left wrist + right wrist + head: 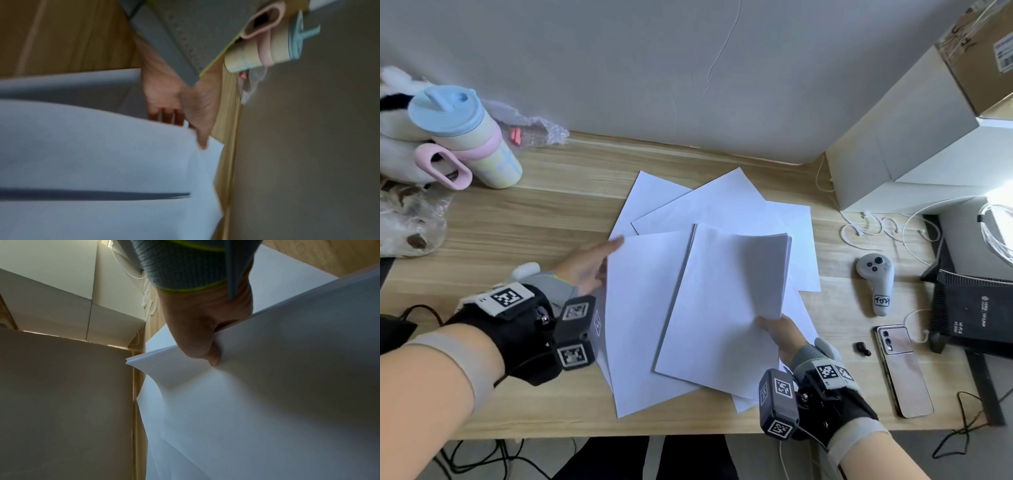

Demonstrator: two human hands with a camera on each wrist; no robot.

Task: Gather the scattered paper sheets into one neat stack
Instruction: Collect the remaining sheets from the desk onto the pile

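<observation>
Several white paper sheets lie fanned out on the wooden desk (pixel 544 219). My right hand (pixel 779 330) pinches the near right edge of a thin stack of sheets (pixel 726 308), thumb on top, and the stack's right side curls upward; the right wrist view shows the same stack (pixel 267 386) bent under the thumb (pixel 213 356). A single sheet (pixel 643 308) lies to the left of the stack, and my left hand (pixel 592 263) has its fingers slid under that sheet's left edge, thumb at the top corner. In the left wrist view this lifted sheet (pixel 92 146) covers the fingers (pixel 164 113). More loose sheets (pixel 709 202) lie behind.
A pastel tumbler (pixel 469 137) and plush toys stand at the far left. A white box (pixel 914 147) stands at the right back. White cables (pixel 873 229), a controller (pixel 876 281), a phone (pixel 904 370), an earbud (pixel 861 349) and a black router (pixel 976 315) crowd the right side.
</observation>
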